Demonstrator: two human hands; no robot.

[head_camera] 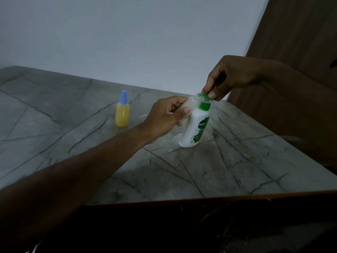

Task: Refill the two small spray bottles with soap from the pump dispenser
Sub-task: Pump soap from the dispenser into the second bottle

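Yellow soap fills the blue-capped spray bottle (122,112) on the table (228,170); left hand (164,117) grips a clear empty bottle (191,104), right hand (231,75) pinches the Dettol dispenser's (196,128) green pump (205,96)

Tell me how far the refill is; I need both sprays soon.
One spray bottle stands capped and full of yellow soap: done. The left hand holds the second bottle, open, at the pump dispenser, whose green head the right hand pinches. Left: filling and capping it.
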